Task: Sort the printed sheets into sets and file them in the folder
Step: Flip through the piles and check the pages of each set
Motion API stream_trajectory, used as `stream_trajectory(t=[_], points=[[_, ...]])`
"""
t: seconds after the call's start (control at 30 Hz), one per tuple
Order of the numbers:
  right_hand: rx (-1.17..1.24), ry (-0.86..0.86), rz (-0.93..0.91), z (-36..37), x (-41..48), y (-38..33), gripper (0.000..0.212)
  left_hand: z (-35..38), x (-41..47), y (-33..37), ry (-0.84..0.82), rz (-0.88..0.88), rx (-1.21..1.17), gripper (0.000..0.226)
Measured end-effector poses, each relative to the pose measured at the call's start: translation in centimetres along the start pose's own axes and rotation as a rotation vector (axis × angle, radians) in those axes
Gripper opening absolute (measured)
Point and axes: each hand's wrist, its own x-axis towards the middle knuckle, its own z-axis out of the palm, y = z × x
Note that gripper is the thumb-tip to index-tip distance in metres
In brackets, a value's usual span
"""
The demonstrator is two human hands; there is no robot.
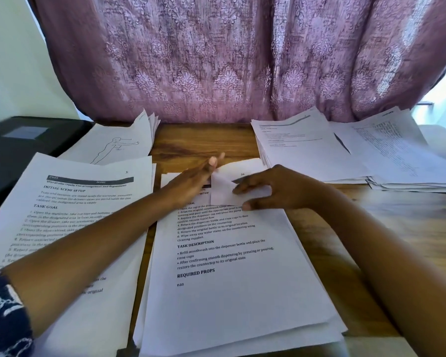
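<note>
A stack of printed sheets (pixel 224 284) lies in the middle of the wooden table. Its top right corner (pixel 223 188) is folded over towards me. My right hand (pixel 273 189) pinches that folded flap between thumb and fingers. My left hand (pixel 193 179) lies flat with straight fingers on the top of the same sheet, beside the fold. A second stack headed "Wardrobe" (pixel 83 217) lies on the left under my left forearm. A black folder (pixel 18 148) sits at the far left.
A sheet with a line drawing of a figure (pixel 113 143) tops a pile behind the left stack. Two overlapping piles of printed sheets (pixel 327 148) lie at the back right. A pink patterned curtain (pixel 229 60) hangs behind the wooden table (pixel 204 140).
</note>
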Motion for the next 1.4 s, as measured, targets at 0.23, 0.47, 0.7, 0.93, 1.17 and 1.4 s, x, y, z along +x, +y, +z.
stream_trajectory(t=[0.23, 0.47, 0.7, 0.93, 1.17, 1.4], points=[[-0.074, 0.28, 0.096, 0.4, 0.7, 1.9, 0.03, 0.1, 0.5, -0.6, -0.057, 0.014, 0.272, 0.053], [-0.094, 0.157, 0.234, 1.0, 0.7, 2.1, 0.066, 0.2, 0.8, -1.0, -0.039, 0.011, 0.257, 0.06], [0.129, 0.449, 0.243, 0.6, 0.9, 1.1, 0.072, 0.3, 1.2, -1.7, -0.034, -0.005, 0.217, 0.08], [0.203, 0.151, 0.043, 0.1, 0.2, 0.8, 0.027, -0.2, 0.3, -0.1, 0.025, 0.006, -0.093, 0.067], [0.005, 0.333, 0.159, 0.4, 0.6, 2.9, 0.036, 0.1, 0.7, -0.6, -0.036, 0.003, -0.092, 0.035], [-0.029, 0.169, 0.228, 0.8, 0.8, 2.7, 0.07, 0.0, 0.7, -0.7, -0.024, 0.025, -0.072, 0.042]])
